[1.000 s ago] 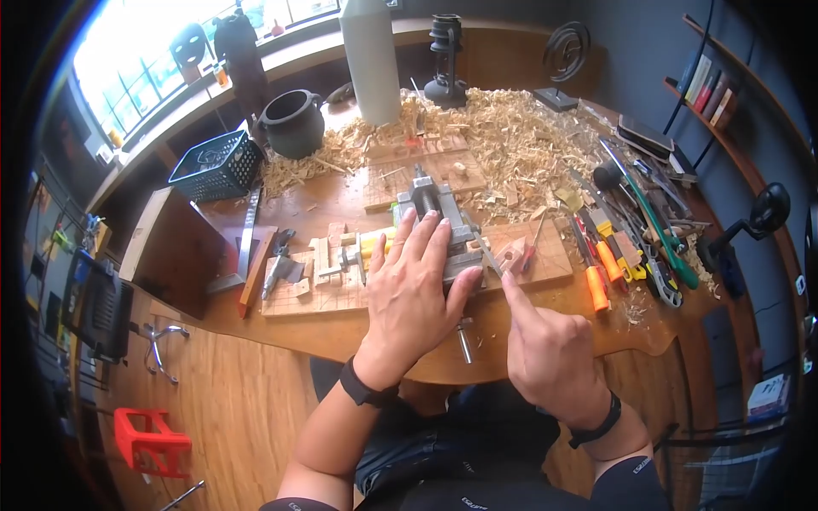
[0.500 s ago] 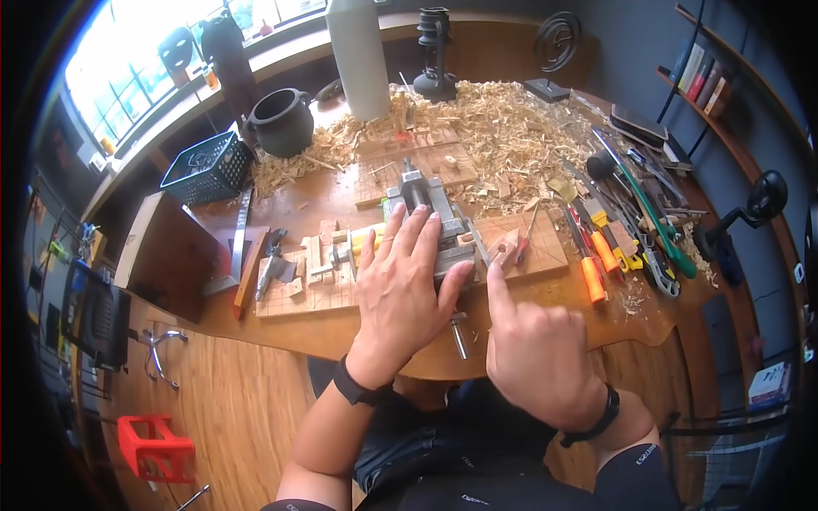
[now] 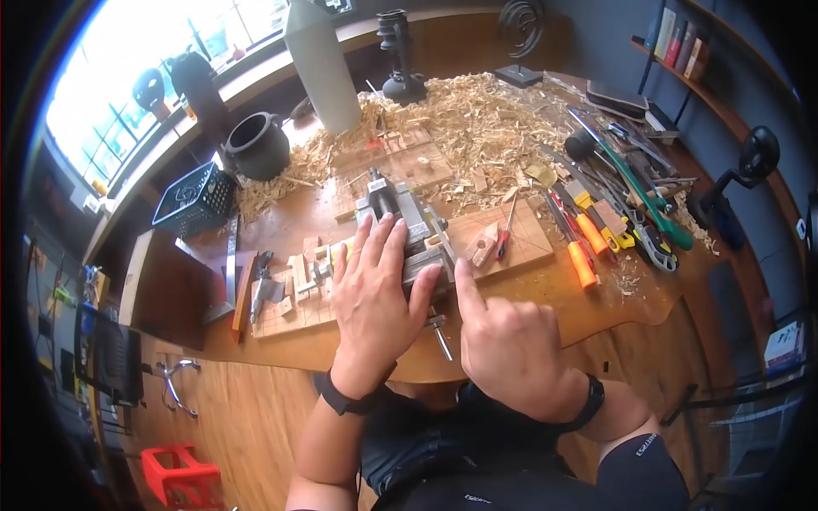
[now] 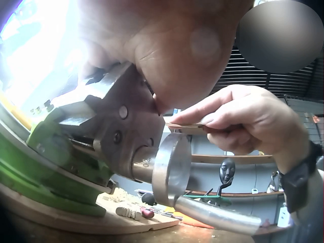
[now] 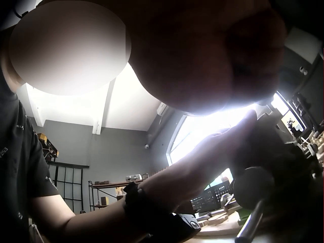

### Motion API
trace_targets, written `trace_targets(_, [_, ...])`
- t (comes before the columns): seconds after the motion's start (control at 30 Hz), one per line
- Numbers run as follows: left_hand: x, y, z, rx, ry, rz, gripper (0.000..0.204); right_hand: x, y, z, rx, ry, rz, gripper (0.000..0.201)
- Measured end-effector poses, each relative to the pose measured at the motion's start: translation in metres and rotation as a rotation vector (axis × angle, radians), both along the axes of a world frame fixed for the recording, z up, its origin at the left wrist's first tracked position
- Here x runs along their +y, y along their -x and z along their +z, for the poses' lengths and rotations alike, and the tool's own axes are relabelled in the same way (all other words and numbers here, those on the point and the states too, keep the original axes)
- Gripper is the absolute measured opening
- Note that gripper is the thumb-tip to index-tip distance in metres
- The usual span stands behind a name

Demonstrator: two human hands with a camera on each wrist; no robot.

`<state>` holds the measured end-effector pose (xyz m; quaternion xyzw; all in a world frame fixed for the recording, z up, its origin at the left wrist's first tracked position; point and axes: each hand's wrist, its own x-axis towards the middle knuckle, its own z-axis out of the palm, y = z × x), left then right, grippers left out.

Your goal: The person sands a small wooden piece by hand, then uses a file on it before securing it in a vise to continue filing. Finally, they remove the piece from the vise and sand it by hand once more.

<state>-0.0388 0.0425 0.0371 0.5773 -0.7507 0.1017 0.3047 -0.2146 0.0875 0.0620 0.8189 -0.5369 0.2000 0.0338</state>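
My left hand (image 3: 372, 298) rests palm down on a grey metal vise (image 3: 417, 228), fingers straight and side by side, thumb apart. The hand hides whatever lies beneath it. My right hand (image 3: 518, 347) pinches a thin, flat strip-like tool (image 4: 188, 125), index finger stretched along its top and thumb below. In the head view the strip runs along the right side of the vise, close to my left thumb. Its exact kind I cannot tell. The vise's bar handle (image 3: 440, 342) hangs toward me. Right of the vise lie a holed wooden block (image 3: 482, 245) and a red-handled tool (image 3: 502, 244).
Wooden boards (image 3: 530, 228) lie under and beside the vise. Orange-handled tools (image 3: 581, 264) and a green saw (image 3: 669, 230) crowd the right. Wood shavings (image 3: 477, 128) cover the back. A brown box (image 3: 166, 294), green basket (image 3: 194, 198) and dark pot (image 3: 258, 146) stand left.
The head view has turned, shifting the table leftward. Relative to the vise, my right hand has slid a little forward and left with the strip. My left hand stays on the vise.
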Motion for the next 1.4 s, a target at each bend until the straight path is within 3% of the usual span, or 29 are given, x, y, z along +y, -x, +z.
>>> trace_targets(0.33, [-0.002, -0.002, 0.0, -0.011, 0.002, -0.012, 0.058, -0.003, 0.004, -0.023, -0.04, 0.068, 0.028, 0.058])
trace_targets(0.53, [-0.001, -0.001, 0.001, -0.027, -0.022, -0.008, 0.059, -0.011, 0.013, -0.058, -0.132, -0.053, 0.054, 0.059])
trace_targets(0.6, [0.0, -0.002, 0.0, -0.046, -0.027, 0.001, 0.059, -0.011, 0.02, -0.048, -0.163, -0.082, 0.021, 0.058])
trace_targets(0.8, [0.001, 0.0, 0.002, -0.035, -0.017, -0.007, 0.057, -0.01, 0.017, -0.038, -0.641, 0.019, 0.161, 0.053])
trace_targets(1.2, [0.0, -0.001, 0.002, -0.066, -0.023, -0.01, 0.058, -0.018, -0.003, -0.063, -0.623, 0.077, 0.125, 0.061])
trace_targets(1.4, [0.001, 0.0, 0.003, -0.058, -0.021, -0.009, 0.057, -0.023, -0.008, -0.063, -0.729, 0.072, 0.176, 0.06])
